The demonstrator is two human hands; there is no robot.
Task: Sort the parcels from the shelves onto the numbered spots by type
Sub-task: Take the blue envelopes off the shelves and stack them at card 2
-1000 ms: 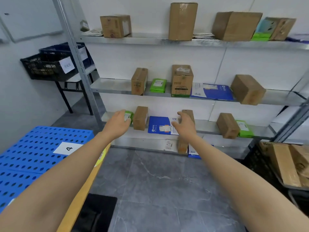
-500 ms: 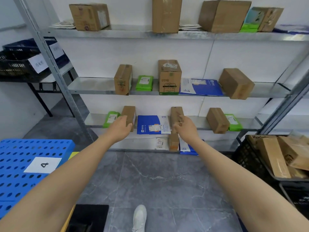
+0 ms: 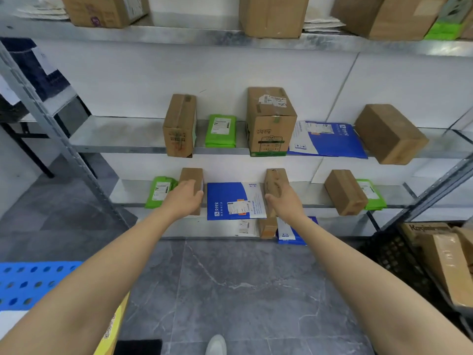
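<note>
Clamping my left hand [image 3: 184, 201] round the small brown cardboard box [image 3: 192, 175] at nine o'clock of the blue plastic mailer [image 3: 230, 198], right hand [image 3: 285, 203] round the narrow brown cardboard box [image 3: 275, 180] at three, fingers curled tight, I'd lift both squarely off the shelf [image 3: 307, 193].

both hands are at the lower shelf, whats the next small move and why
Probably firm both grips and draw the two boxes off the lower shelf: the left hand wraps the left brown box, the right hand wraps the right brown box, either side of the blue mailer.

parcel storeroom: metal shelves [image 3: 128, 139] of parcels [image 3: 270, 121].
</note>
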